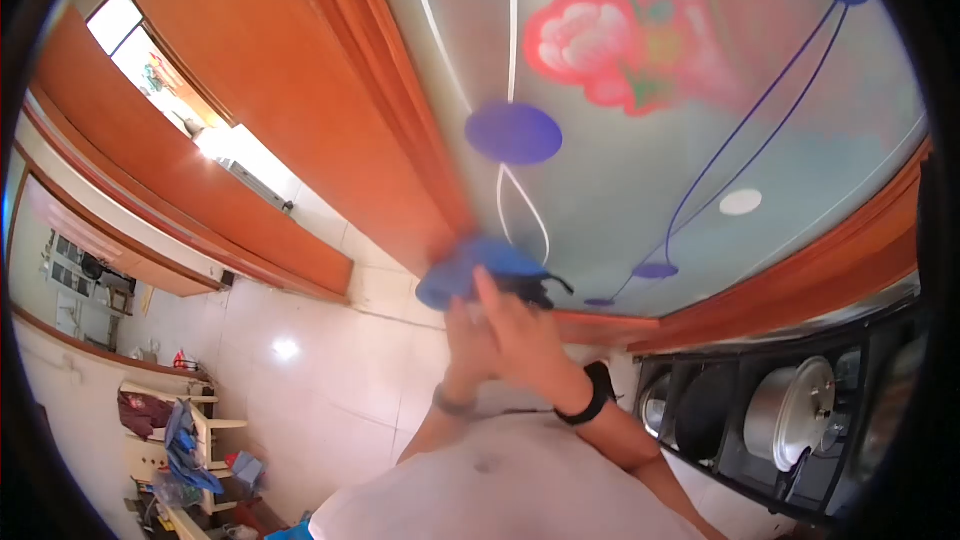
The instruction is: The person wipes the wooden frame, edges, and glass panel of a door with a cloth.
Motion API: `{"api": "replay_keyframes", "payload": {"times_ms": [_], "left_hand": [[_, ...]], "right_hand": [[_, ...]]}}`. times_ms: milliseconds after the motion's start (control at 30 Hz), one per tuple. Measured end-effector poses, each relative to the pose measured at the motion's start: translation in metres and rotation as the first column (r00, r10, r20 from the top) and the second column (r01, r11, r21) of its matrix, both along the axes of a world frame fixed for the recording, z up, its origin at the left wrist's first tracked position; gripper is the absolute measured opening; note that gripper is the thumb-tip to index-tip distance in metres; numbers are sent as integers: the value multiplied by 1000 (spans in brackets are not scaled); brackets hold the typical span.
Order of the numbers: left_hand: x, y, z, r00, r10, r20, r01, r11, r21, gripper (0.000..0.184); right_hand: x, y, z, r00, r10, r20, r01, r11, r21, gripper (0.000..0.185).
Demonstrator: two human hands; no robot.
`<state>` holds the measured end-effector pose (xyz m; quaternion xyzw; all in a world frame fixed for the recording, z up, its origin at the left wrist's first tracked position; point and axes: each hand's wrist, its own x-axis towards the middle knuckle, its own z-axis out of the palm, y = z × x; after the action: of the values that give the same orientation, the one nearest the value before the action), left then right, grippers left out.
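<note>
Blue cloth at lower L corner of painted panel, dark bit beside it. L hand & R hand close tog. at cloth, just below panel; blurred, can't tell if either grip is open or closed. Metal pot on rack, lower R of panel.

We had our left hand and right hand close together at a blurred blue thing near the painted panel's lower left corner; a metal pot stood in the black rack.
</note>
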<state>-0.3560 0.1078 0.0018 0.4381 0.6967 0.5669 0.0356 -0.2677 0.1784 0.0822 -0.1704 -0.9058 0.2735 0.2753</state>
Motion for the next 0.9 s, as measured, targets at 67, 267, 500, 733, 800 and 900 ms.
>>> {"api": "replay_keyframes", "payload": {"times_ms": [67,267,500,733,800,900], "left_hand": [[4,0,-7,999,30,-14,-29,997,70,72],[1,-14,3,978,174,-114,-151,971,183,71],[-5,-27,19,988,108,-109,-88,981,170,68],[6,-21,52,912,85,-402,-36,991,129,68],[-1,-16,41,973,-94,-211,145,960,241,65],[-12,-10,27,964,-232,-133,260,929,262,58]], "right_hand": [[-4,-5,12,954,-3,-300,6,1000,9,58],[-12,-5,49,892,15,-451,35,994,103,59],[-13,-11,37,901,5,-435,-55,993,-103,62],[-14,-6,58,870,-7,-493,-68,989,-134,63],[-18,-3,51,901,-10,-433,-46,992,-119,64],[-23,-4,32,912,4,-409,-13,1000,-19,66]]}}
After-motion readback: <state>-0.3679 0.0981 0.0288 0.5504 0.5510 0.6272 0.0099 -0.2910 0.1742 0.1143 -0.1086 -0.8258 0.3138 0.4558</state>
